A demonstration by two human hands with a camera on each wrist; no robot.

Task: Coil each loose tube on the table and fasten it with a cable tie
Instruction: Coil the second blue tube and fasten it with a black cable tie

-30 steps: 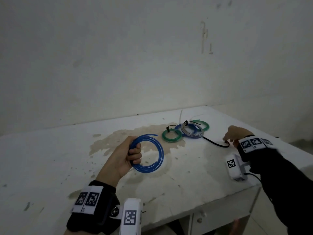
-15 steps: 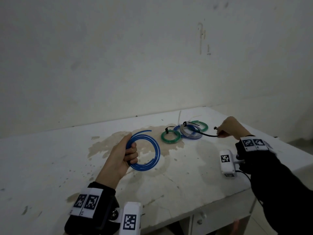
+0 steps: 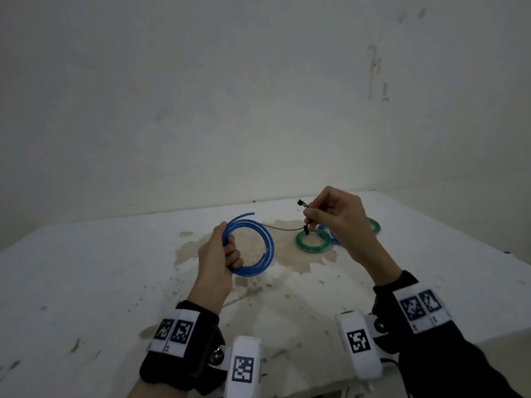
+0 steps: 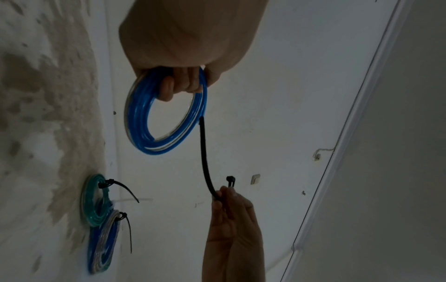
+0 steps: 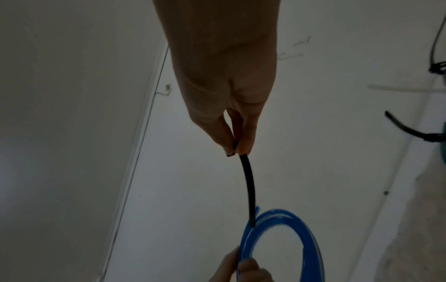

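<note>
My left hand (image 3: 227,254) grips a coiled blue tube (image 3: 268,245) by its left side and holds it upright just above the white table (image 3: 86,282). The fingers (image 4: 178,85) are curled through the blue tube (image 4: 135,122). My right hand (image 3: 311,216) pinches a black cable tie (image 3: 287,228) near its head end, up and to the right of the coil. The cable tie (image 4: 205,156) curves down from the pinch (image 5: 237,148), and the tail of the tie (image 5: 249,190) reaches the rim of the blue tube (image 5: 311,238).
Tied coils lie on the table right of centre: a green one (image 3: 313,248) with a black tie, and blue, clear and green ones partly hidden behind my right hand. A brown stain (image 3: 287,262) spreads under them. A bare wall stands behind the table's far edge.
My right hand has picked the black cable tie up from the table's right side and carried it left to the blue coil. My left hand has raised the coil slightly.
</note>
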